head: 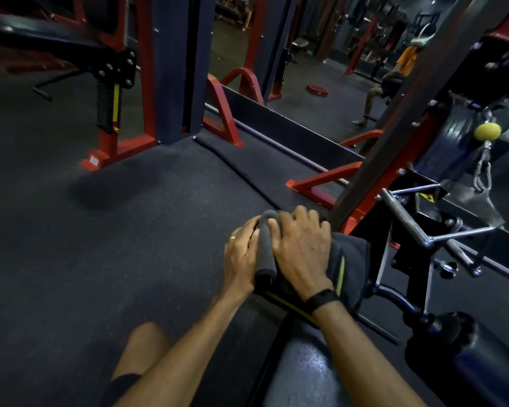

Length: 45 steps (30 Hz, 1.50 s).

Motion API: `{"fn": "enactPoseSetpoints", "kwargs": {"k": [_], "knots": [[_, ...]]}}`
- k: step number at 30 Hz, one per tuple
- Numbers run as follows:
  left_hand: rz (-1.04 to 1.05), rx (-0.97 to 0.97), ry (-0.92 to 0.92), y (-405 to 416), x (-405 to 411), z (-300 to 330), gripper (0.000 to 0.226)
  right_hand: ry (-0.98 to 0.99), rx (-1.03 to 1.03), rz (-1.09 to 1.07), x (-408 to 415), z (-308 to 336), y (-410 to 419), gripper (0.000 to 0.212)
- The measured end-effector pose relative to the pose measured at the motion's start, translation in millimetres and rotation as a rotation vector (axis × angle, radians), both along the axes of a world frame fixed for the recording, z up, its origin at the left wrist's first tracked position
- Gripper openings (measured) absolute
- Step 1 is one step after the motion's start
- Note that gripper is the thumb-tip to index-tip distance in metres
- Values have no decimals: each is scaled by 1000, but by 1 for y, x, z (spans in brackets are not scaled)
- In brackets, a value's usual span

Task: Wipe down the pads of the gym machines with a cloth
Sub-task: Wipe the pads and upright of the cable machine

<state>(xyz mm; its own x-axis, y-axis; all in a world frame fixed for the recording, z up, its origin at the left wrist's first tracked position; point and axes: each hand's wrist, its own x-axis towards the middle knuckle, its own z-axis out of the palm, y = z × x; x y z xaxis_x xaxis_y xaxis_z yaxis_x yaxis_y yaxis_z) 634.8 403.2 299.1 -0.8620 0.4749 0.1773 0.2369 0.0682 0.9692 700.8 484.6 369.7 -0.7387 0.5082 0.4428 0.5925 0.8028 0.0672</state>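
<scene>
Left hand (241, 257) wears a ring; right hand (301, 254) a black wristband (322, 299).

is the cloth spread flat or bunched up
Bunched. The dark cloth is draped over the pad's end, with a rolled fold gathered between the left hand and right hand.

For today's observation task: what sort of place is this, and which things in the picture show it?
A gym, most likely: red machine frames on a dark rubber floor, and a padded bench in front.
</scene>
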Motion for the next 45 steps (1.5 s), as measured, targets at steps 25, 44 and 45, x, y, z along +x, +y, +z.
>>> {"fn": "enactPoseSetpoints", "kwargs": {"k": [25,44,45], "knots": [[57,-235,-48,7,-6,24,36,71,39,-102,55,-3,28,42],[26,-278,-262,17,-17,44,49,200,-85,-61,80,-4,66,27],[19,-327,-236,20,-17,44,46,212,-86,-71,82,-4,65,25]]}}
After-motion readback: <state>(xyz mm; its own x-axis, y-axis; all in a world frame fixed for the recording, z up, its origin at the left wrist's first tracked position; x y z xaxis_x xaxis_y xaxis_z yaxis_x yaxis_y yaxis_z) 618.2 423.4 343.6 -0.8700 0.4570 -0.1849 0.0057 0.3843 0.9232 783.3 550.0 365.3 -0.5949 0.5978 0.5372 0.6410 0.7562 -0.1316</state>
